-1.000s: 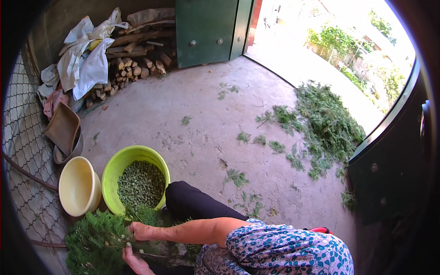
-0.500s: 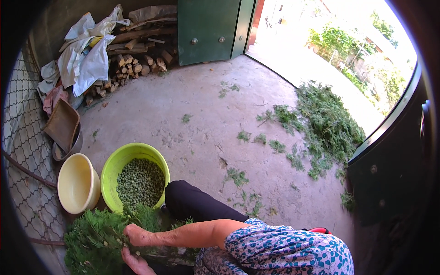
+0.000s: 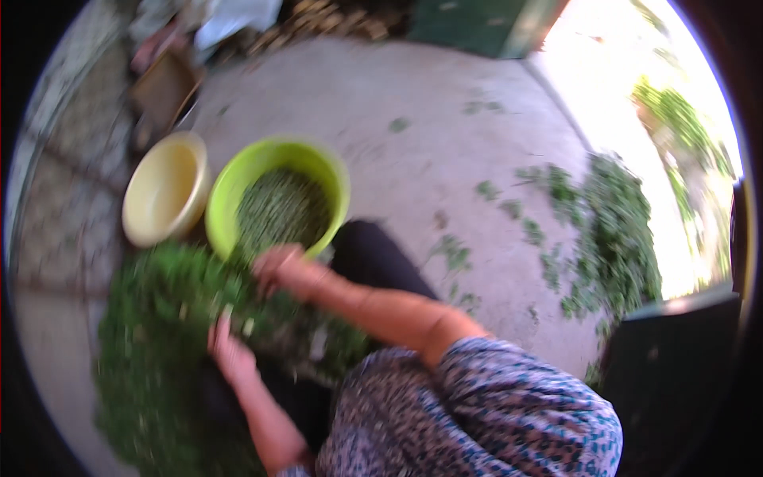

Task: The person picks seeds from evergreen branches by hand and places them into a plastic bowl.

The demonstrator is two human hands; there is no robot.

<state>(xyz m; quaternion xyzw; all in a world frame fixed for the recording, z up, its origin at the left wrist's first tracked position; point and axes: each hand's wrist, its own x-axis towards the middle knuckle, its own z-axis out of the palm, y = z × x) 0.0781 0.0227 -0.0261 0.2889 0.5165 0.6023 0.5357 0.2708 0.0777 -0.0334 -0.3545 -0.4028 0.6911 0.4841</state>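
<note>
A big heap of leafy green evergreen branches lies over my lap and to my left. My left hand is against the heap, fingers stretched upward and a little apart, with no branch seen gripped in it. Higher up, my right hand hangs at the near rim of the lime-green tub, its fingers curled down and smeared by motion; whether it holds anything is hidden. Small round green cones or berries lie in the bottom of that tub.
A cream basin stands left of the tub, with a brown tray-like container behind it. More cut branches are piled by the doorway at right, with loose sprigs on the concrete floor. Firewood is stacked at the back.
The view has swung downward and blurred, showing more of the heap. My right hand has moved from the branches up to the tub's rim; my left hand stays at the branches.
</note>
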